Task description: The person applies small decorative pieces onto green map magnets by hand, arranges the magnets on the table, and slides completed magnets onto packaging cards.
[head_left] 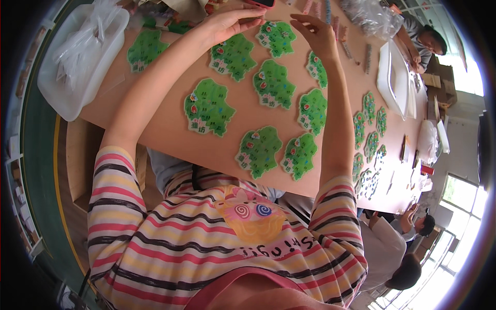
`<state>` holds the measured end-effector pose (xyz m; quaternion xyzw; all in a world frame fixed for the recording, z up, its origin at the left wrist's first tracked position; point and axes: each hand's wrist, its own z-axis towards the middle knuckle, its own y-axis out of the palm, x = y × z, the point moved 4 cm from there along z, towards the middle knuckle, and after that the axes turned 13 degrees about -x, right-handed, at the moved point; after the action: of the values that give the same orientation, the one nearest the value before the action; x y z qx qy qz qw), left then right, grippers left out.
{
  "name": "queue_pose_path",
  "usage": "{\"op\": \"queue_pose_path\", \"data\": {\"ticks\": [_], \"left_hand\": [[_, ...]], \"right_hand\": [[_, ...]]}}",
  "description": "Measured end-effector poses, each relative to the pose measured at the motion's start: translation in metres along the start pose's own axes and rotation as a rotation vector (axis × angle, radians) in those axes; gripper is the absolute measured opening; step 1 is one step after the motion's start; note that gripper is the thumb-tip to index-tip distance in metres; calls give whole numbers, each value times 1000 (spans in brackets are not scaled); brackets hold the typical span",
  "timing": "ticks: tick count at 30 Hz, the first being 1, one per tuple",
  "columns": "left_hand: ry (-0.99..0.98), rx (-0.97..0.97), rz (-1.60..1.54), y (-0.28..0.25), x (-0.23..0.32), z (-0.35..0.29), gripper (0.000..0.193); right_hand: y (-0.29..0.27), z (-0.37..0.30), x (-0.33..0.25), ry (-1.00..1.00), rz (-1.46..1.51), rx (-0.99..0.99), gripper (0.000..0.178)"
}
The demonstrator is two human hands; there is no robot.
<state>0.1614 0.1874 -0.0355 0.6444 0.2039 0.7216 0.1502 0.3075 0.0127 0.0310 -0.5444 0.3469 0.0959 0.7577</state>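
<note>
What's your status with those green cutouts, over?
Left hand open, near a phone-like device; right hand open, nothing visible in either. Green cutouts spread on the table. Right forearm blocks part of the view.

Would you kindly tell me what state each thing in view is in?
Left hand: open, fingers slightly bent
Right hand: open, fingers curved
Green cutouts: lying flat, printed side up
Translucent tub: uncovered, holding plastic
Plastic bag: crumpled
White tub: uncovered
Phone: partly out of frame; on or off unclear
</note>
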Motion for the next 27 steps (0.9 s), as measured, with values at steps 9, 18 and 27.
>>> {"op": "queue_pose_path", "data": {"ticks": [9,18,27], "left_hand": [[-18,-12,-279,23,10,-11,12],[-77,93,-112,-3,6,-47,24],[-15,11,-209,-16,-5,-44,20]], "right_hand": [[19,5,-67,-160,517,-253,21],[50,4,-91,-123,355,-141,18],[55,0,-79,-58,726,-238,14]]}}
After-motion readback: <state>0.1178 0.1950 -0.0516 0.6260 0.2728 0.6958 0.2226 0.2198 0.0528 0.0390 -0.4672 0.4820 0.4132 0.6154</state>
